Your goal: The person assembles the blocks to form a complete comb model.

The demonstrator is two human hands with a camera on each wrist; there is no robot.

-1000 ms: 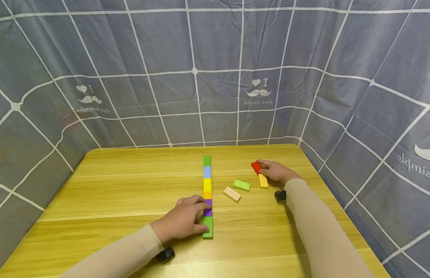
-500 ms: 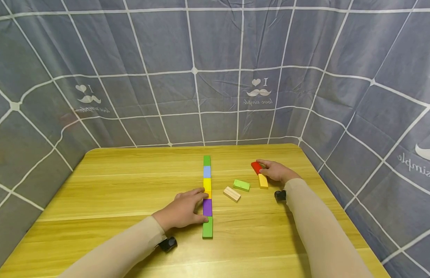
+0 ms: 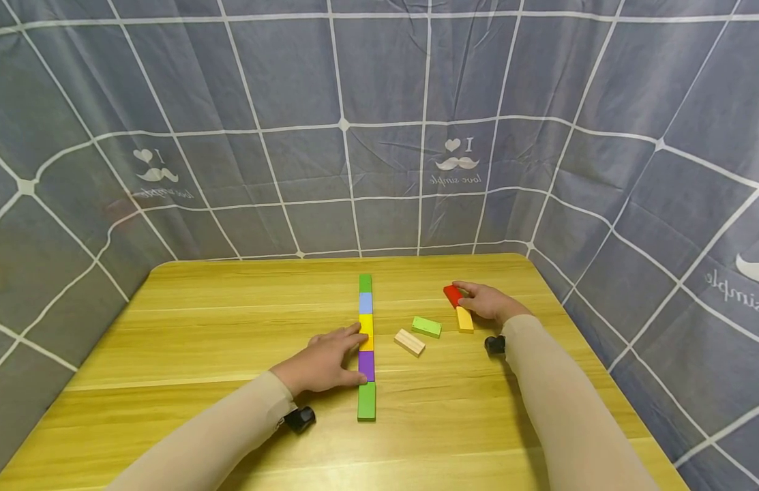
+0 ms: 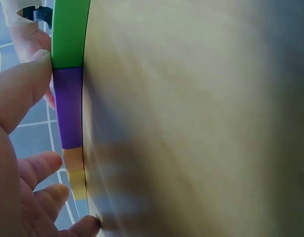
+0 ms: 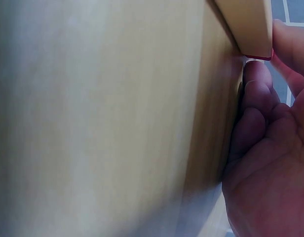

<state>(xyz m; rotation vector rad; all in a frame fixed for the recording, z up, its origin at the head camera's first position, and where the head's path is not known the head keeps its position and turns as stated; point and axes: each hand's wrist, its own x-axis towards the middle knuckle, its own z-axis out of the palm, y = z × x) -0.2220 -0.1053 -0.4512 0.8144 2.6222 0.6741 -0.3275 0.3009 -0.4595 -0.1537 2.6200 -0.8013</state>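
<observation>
A straight row of coloured blocks (image 3: pixel 365 341) runs away from me down the middle of the wooden table (image 3: pixel 201 327): green, light blue, yellow, orange, purple, green. My left hand (image 3: pixel 354 348) lies flat on the table, its straight fingers touching the left side of the yellow, orange and purple blocks. The left wrist view shows the purple block (image 4: pixel 68 108) and near green block (image 4: pixel 68 29) beside my left hand (image 4: pixel 23 148). My right hand (image 3: pixel 471 294) pinches a red block (image 3: pixel 452 294) between forefinger and thumb. An orange-yellow block (image 3: pixel 464 319) lies under its palm. In the right wrist view my fingers (image 5: pixel 258 79) meet a block's end (image 5: pixel 248 24).
A loose light green block (image 3: pixel 426 326) and a plain wood block (image 3: pixel 410 341) lie between the row and my right hand. Grey checked cloth (image 3: pixel 379 136) walls in the table at the back and both sides. Bare table spreads to the left of the row.
My left hand slid along the row away from me, off the near green block and up to the orange and yellow ones. The right hand stayed on the red block.
</observation>
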